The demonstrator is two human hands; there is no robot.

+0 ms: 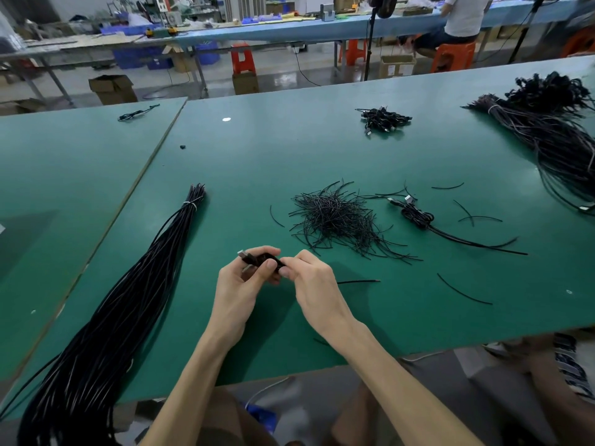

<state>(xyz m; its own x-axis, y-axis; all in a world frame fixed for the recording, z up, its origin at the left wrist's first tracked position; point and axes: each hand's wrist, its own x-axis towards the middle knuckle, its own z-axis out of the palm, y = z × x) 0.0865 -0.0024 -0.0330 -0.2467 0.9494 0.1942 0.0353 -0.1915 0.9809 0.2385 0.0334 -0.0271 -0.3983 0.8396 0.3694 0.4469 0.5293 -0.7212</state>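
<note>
Bench view, binding step. My left hand (240, 284) curls round a small coiled cable (261, 258), held just above the green table (289, 156) near its front edge. The cable's silver plug (241, 253) sticks out past my left fingertips, up and to the left. My right hand (314, 281) pinches the right end of the coil between thumb and curled fingers, close against the left thumb (whether a tie already lies in that pinch I cannot tell, since the fingers hide it). I judge the step in hand to be fastening the coil: the loops look gathered, and the wrap round the middle seems about to begin or just begun. The next move calls for a firm left grip, so the loops do not spring apart, while the right fingers wind a tie round the coil's waist and twist its ends. If no tie is in hand, the pile of ties (335, 220) lies just beyond my right hand, and one loose tie (359, 281) lies beside it to the right. Another coiled cable on the table (417, 217) sits right of the pile, a small heap of bound cables (384, 119) lies far across the table, and the long cable bundle (135, 284) runs along my left.
</note>
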